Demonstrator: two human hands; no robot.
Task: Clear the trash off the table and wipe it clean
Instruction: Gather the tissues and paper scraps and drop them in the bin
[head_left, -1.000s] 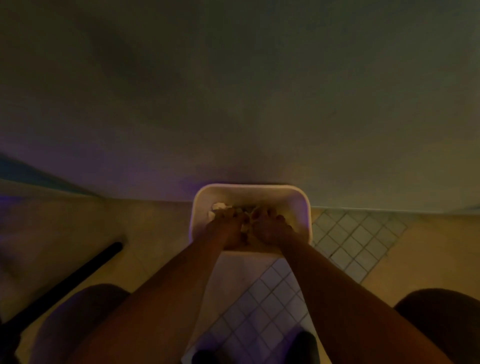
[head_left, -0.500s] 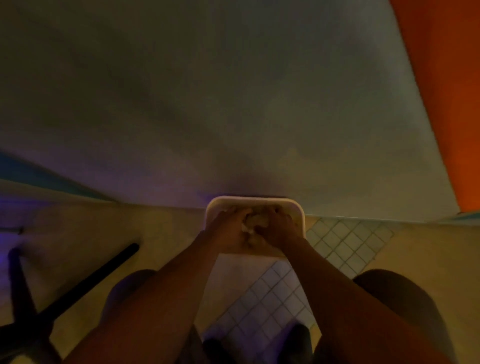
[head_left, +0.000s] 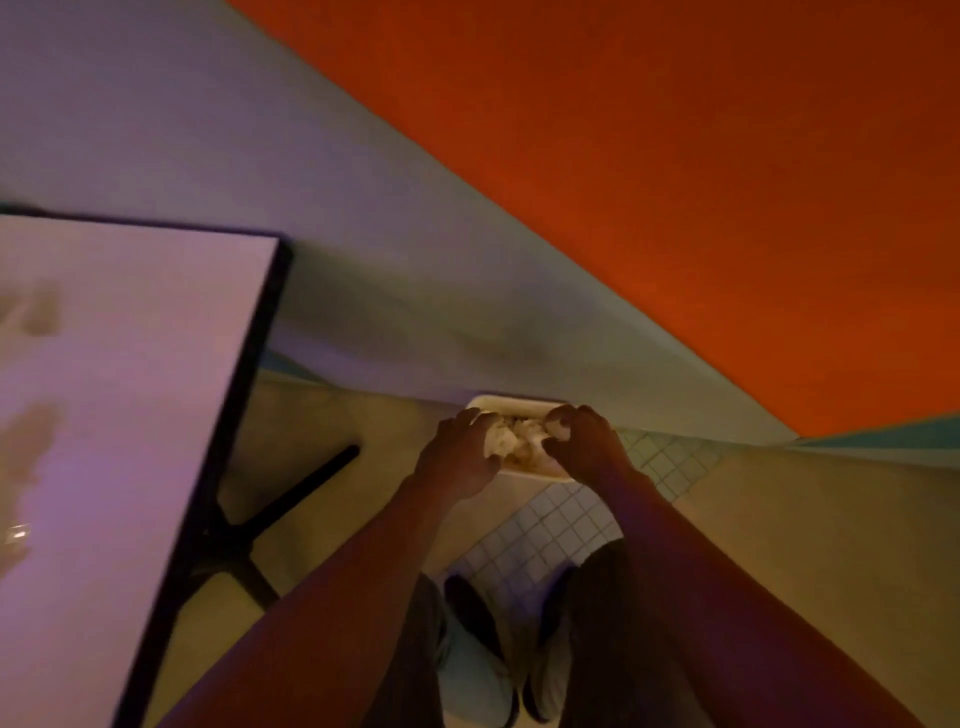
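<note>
A white trash bin (head_left: 519, 402) stands on the floor against the wall, directly below my hands. My left hand (head_left: 460, 457) is curled around a crumpled white paper wad (head_left: 501, 440) over the bin's left side. My right hand (head_left: 584, 447) is curled over the bin's right side with a pale scrap (head_left: 558, 428) in its fingers. More crumpled paper (head_left: 527, 431) lies between the hands, inside the bin. The table (head_left: 119, 395) with a pale top and black edge fills the left of the view.
The table's black cross-shaped base (head_left: 249, 535) spreads on the floor left of my arms. Blurred smudges (head_left: 31, 312) mark the tabletop. An orange and grey wall (head_left: 675, 182) rises behind the bin. My shoes (head_left: 504, 618) stand on small white tiles.
The view has swung left and pulled back, bringing the table and the orange wall into sight. Both hands stay over the bin holding paper; the bin looks smaller.
</note>
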